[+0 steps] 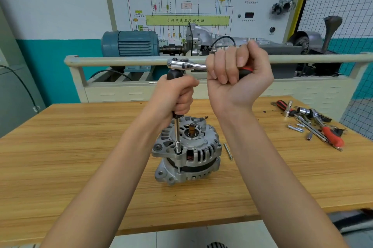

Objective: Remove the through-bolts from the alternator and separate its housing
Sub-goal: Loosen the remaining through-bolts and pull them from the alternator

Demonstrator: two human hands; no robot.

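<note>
Head view, alternator: I see the grey cast-aluminium alternator (186, 152) standing mid-bench on the wooden table (80, 156), shaft axis vertical, shaft stub up.
Progress: one loose silver bolt (228, 151) lies just beside it; housing halves still joined, so I judge bolts remain.
Left hand (177, 96): wrapped round the black-handled extension bar (177, 136), socket seated on a bolt.
Right hand (236, 74): fisted round the chrome ratchet (185, 64) handle.
Outward: spare sockets and tools (314, 124) far right.
</note>
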